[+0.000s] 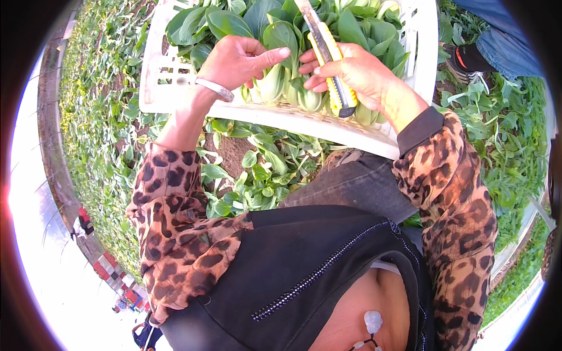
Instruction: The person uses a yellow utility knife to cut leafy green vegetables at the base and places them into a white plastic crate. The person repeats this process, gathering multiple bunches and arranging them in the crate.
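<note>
A white plastic crate (184, 107) in front of me holds several heads of bok choy (272, 85), their pale stem bases towards me. My left hand (239, 61) hovers over the crate's near left part, thumb stretched out and fingers curled beneath. I see nothing between its thumb and fingers; some fingertips are hidden. In my right hand (351, 72) is a yellow and black snap-off utility knife (327, 57), held between thumb and palm. Its blade points away from me, over the leaves. The right fingers hang loosely beside the bok choy.
Leafy plants (263, 175) and bare soil (232, 153) lie between the crate and my body. Another person's leg in jeans (509, 48) and a dark shoe (461, 63) are by the crate's right side. Red and white items (107, 267) lie along the field's left edge.
</note>
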`<state>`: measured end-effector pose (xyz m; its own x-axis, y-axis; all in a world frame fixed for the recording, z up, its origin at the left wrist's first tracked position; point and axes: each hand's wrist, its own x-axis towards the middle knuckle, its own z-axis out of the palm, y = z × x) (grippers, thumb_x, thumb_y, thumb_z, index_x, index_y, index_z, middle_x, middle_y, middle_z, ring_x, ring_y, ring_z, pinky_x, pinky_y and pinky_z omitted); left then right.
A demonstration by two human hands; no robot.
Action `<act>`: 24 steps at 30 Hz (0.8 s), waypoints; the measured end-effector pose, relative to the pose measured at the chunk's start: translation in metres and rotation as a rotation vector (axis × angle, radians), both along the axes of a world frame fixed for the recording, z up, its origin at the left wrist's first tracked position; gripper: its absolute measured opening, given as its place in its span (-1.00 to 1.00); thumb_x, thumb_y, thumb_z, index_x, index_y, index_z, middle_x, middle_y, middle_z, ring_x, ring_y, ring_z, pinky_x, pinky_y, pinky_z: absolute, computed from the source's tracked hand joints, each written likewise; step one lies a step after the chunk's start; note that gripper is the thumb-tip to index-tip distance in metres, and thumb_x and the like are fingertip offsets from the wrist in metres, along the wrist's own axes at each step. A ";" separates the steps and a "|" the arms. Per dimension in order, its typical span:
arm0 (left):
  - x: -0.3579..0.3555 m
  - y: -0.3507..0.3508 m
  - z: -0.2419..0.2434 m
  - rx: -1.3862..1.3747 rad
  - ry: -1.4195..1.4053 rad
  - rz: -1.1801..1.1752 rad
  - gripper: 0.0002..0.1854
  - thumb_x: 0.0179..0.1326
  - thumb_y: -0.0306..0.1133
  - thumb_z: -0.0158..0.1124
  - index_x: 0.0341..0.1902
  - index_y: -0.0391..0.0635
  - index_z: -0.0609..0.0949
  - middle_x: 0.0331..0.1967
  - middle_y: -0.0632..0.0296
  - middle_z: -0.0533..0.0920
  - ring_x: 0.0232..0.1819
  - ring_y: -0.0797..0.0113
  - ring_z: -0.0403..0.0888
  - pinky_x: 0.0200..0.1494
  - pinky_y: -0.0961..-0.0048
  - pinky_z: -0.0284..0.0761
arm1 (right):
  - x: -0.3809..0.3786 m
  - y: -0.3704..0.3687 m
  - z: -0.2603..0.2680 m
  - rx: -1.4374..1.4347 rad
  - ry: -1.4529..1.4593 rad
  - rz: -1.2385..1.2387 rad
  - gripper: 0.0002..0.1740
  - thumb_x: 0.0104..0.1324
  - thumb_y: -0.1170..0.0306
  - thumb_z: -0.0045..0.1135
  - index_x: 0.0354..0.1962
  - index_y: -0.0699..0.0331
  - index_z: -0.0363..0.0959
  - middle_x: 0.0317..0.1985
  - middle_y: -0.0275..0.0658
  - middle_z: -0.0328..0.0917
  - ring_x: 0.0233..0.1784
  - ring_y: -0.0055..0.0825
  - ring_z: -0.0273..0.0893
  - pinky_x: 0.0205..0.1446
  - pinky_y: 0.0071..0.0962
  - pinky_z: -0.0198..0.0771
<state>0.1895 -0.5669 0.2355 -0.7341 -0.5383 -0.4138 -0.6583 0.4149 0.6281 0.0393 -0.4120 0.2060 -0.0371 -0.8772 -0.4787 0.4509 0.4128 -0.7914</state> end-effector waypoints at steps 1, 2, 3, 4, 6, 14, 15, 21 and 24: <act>-0.003 0.002 -0.002 -0.024 0.008 0.008 -0.50 -0.01 0.06 0.30 -0.60 -0.24 0.58 -0.79 0.28 0.50 -0.77 0.55 0.44 -0.67 0.59 0.37 | 0.000 0.000 0.000 0.006 0.018 -0.021 -0.60 0.15 0.55 -0.04 -0.03 0.49 0.28 -0.13 -0.04 0.45 -0.17 -0.41 0.53 -0.07 -0.51 0.48; -0.005 0.003 -0.005 -0.051 0.034 0.004 -0.51 0.00 0.04 0.30 -0.61 -0.24 0.58 -0.78 0.28 0.51 -0.77 0.55 0.44 -0.67 0.59 0.37 | 0.000 0.000 -0.001 -0.014 0.017 -0.012 -0.60 0.14 0.56 -0.03 -0.03 0.50 0.28 -0.13 -0.04 0.45 -0.16 -0.40 0.53 -0.06 -0.52 0.47; -0.008 0.002 -0.007 -0.078 0.058 -0.001 -0.51 0.00 0.03 0.30 -0.61 -0.23 0.58 -0.78 0.27 0.51 -0.77 0.55 0.45 -0.67 0.59 0.37 | -0.001 0.000 -0.001 -0.011 0.024 -0.016 -0.60 0.14 0.56 -0.03 -0.03 0.50 0.28 -0.13 -0.03 0.45 -0.15 -0.40 0.53 -0.05 -0.53 0.46; -0.009 0.001 -0.009 -0.088 0.030 0.014 -0.58 0.02 -0.06 0.30 -0.61 -0.24 0.57 -0.78 0.26 0.52 -0.76 0.55 0.46 -0.68 0.58 0.37 | -0.001 0.000 -0.002 -0.012 0.028 -0.022 -0.60 0.14 0.56 -0.03 -0.03 0.50 0.28 -0.12 -0.03 0.45 -0.14 -0.39 0.53 -0.05 -0.53 0.45; -0.007 -0.002 -0.009 -0.058 0.085 0.037 -0.62 0.02 -0.13 0.30 -0.62 -0.25 0.57 -0.78 0.25 0.52 -0.76 0.54 0.47 -0.67 0.59 0.36 | -0.002 0.000 -0.003 -0.027 0.037 -0.046 -0.60 0.14 0.57 -0.03 -0.03 0.50 0.28 -0.12 -0.03 0.45 -0.12 -0.39 0.52 -0.03 -0.54 0.44; 0.029 0.010 0.002 -0.042 0.385 0.020 -0.80 0.08 -0.29 0.30 -0.40 -0.20 0.63 -0.68 0.35 0.55 -0.66 0.65 0.42 -0.61 0.64 0.32 | -0.001 -0.001 0.002 -0.035 0.023 -0.046 -0.61 0.15 0.54 -0.02 -0.03 0.49 0.29 -0.12 -0.03 0.45 -0.12 -0.40 0.52 -0.05 -0.54 0.44; 0.032 0.014 0.003 0.021 0.478 0.007 -0.80 0.09 -0.30 0.29 -0.35 -0.20 0.63 -0.66 0.36 0.56 -0.64 0.66 0.41 -0.59 0.66 0.32 | -0.001 -0.001 0.003 -0.066 0.000 -0.012 -0.60 0.15 0.54 -0.01 -0.03 0.49 0.28 -0.12 -0.03 0.45 -0.12 -0.40 0.52 -0.05 -0.54 0.44; 0.036 0.026 0.007 0.468 0.514 -0.024 -0.79 0.22 -0.35 0.12 -0.14 -0.19 0.54 -0.40 0.30 0.58 -0.53 0.59 0.50 -0.47 0.65 0.36 | 0.007 -0.006 0.006 -0.109 -0.042 0.041 -0.66 0.13 0.53 0.03 -0.10 0.46 0.34 -0.17 -0.18 0.45 -0.18 -0.48 0.50 -0.08 -0.55 0.41; 0.029 0.030 0.006 0.683 0.474 0.001 -0.73 0.31 -0.29 -0.03 -0.03 -0.18 0.46 -0.31 0.25 0.59 -0.43 0.45 0.60 -0.34 0.60 0.44 | 0.007 -0.008 0.005 -0.059 -0.040 0.026 -0.64 0.08 0.57 0.08 -0.10 0.40 0.37 -0.16 -0.21 0.47 -0.14 -0.55 0.43 -0.07 -0.58 0.36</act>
